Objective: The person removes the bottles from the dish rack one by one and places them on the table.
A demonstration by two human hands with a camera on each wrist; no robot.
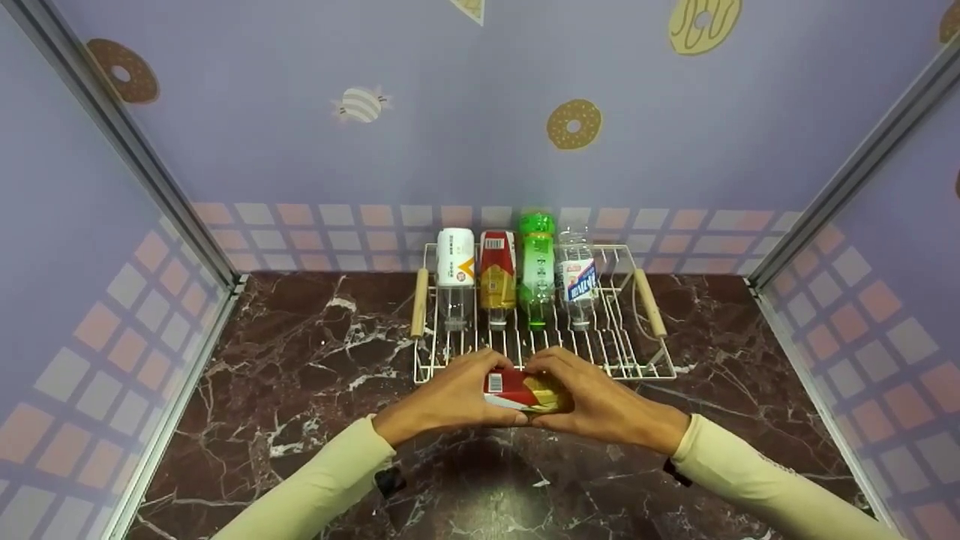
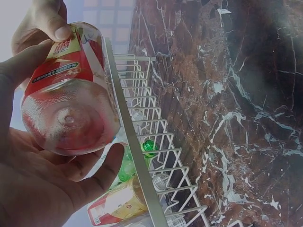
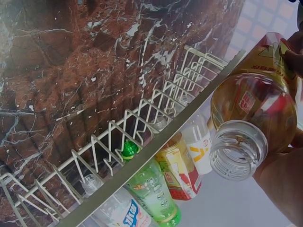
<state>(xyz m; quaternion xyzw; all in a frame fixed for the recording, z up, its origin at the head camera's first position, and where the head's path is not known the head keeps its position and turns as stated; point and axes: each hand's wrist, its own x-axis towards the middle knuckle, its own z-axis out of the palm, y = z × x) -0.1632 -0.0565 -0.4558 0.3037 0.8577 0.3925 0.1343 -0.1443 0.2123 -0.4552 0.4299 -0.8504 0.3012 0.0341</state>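
Note:
Both hands hold an empty plastic bottle (image 1: 517, 391) with a red and gold label, lying sideways over the front edge of a wire rack (image 1: 540, 375). My left hand (image 1: 454, 394) grips its base end; the round bottom (image 2: 68, 118) faces the left wrist view. Around the neck end curls my right hand (image 1: 611, 397), and the open threaded mouth (image 3: 239, 150) shows no cap. In the rack, side by side with necks toward me, are a white-labelled bottle (image 1: 456, 259), another red and gold bottle (image 1: 498, 274), a green bottle (image 1: 537, 262) and a clear bottle with a blue and white label (image 1: 579, 281).
The rack has wooden handles at its left (image 1: 420, 304) and right (image 1: 649, 304) sides. It stands on a dark marbled tabletop (image 1: 315, 420), close to the patterned back wall (image 1: 465, 135). Side panels with metal edge strips (image 1: 180, 382) flank the table.

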